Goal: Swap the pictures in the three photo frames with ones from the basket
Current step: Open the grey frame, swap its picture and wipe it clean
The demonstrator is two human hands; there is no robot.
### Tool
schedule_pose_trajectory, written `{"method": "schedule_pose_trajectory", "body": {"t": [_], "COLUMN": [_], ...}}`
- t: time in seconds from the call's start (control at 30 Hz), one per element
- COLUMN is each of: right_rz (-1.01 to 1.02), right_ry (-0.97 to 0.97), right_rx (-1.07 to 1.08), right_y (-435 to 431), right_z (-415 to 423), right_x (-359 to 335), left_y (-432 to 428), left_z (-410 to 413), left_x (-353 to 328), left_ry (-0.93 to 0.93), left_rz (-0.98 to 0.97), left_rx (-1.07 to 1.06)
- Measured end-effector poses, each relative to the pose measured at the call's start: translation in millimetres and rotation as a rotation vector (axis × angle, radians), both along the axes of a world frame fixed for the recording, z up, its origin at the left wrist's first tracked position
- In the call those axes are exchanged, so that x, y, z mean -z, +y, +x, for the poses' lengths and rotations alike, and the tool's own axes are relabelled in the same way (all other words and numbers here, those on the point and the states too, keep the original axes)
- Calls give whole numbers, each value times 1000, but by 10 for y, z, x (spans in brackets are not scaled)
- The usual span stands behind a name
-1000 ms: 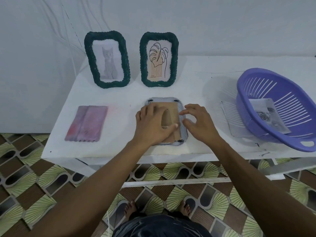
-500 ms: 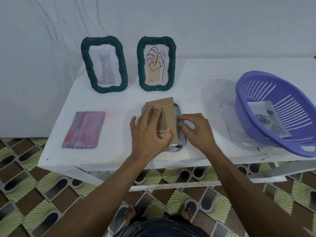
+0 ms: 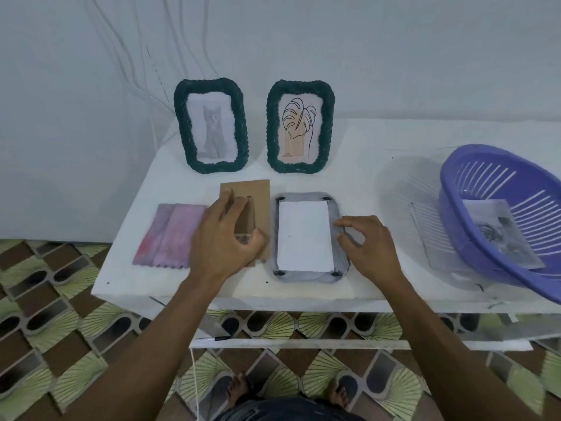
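Note:
A third photo frame [image 3: 340,212] lies face down near the table's front edge, its back open and the white back of a picture [image 3: 304,235] showing. My left hand [image 3: 221,241] grips the brown cardboard backing board [image 3: 258,196] just left of that frame, low over the table. My right hand [image 3: 368,243] touches the frame's right edge with curled fingers. Two dark green frames stand at the back: one with a cat picture [image 3: 211,126], one with a leaf drawing [image 3: 300,126]. The purple basket [image 3: 485,189] at the right holds a grey picture [image 3: 498,233].
A pink folded cloth [image 3: 170,235] lies left of the backing board. A clear sheet [image 3: 425,235] lies partly under the basket. The white table [image 3: 394,138] stands against a white wall; its front edge is just below my hands. My feet stand on patterned floor tiles.
My left hand has lifted the backing board off the face-down frame and carried it to the left. The white back of the picture is now uncovered. My right hand stays at the frame's right edge.

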State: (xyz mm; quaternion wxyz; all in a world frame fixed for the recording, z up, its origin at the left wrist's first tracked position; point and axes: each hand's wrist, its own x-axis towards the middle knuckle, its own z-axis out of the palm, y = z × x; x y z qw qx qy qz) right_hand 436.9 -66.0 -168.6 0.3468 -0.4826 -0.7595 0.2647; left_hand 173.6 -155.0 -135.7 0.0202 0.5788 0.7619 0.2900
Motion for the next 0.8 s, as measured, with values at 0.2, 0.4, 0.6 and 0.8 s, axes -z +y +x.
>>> {"method": "schedule_pose_trajectory", "body": {"t": [0.2, 0.4, 0.6, 0.8], "right_rz": [3, 32, 27, 30], "right_ry": [-21, -21, -27, -32], "right_rx": [5, 3, 1, -1], "right_y": [-5, -14, -9, -9], "right_z": [6, 1, 17, 21], "right_x": [-4, -15, 3, 8], "left_y": [-95, -16, 229, 250], "left_z": [-216, -151, 199, 217], "left_x": [224, 154, 156, 266], "left_ry": [234, 189, -5, 22], "left_rz": [-179, -101, -164, -146], "left_rx": [99, 135, 219, 199]}}
